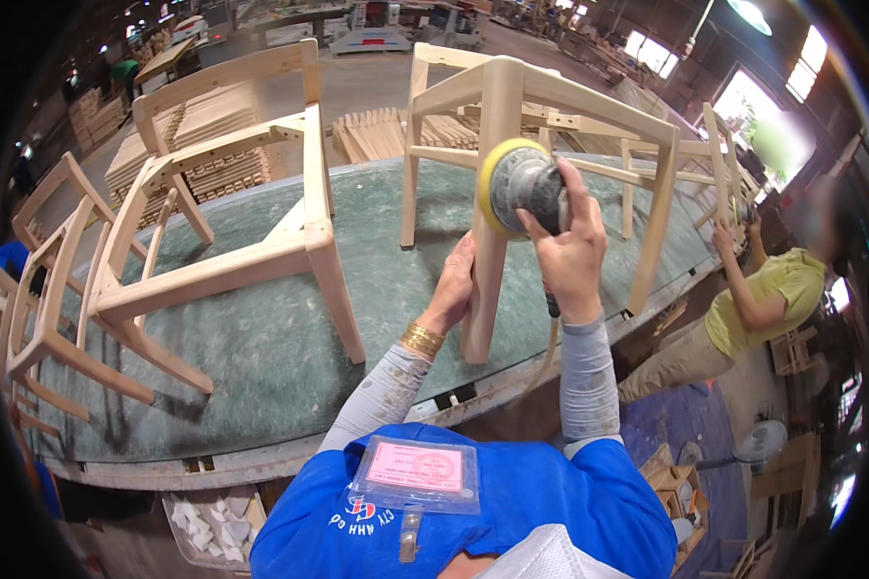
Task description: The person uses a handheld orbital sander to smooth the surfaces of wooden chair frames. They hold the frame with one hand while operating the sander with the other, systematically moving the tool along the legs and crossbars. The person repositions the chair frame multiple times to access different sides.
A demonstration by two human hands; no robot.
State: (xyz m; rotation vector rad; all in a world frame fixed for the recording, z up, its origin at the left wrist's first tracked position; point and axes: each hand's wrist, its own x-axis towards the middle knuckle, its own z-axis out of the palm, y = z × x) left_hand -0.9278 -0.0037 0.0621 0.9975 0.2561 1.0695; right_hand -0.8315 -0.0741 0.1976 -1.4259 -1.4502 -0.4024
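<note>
A bare wooden chair frame (501,106) stands on the green-topped workbench (251,357) in front of me. My right hand (572,246) is wrapped round a round power sander (529,188) with a yellow-edged pad. The pad's edge is against the upper part of the frame's near leg, and a hose (551,352) runs down from the tool. Lower on that same leg, my left hand (451,287) grips the wood from its left side; some of its fingers are hidden behind the leg.
A second chair frame (217,289) stands close on the left, with more chair frames (53,289) beyond it. A person in a yellow-green shirt (768,299) works at the bench's right end. Stacked wooden parts (198,145) lie behind the bench. Below its front edge sits a bin of white scraps (217,526).
</note>
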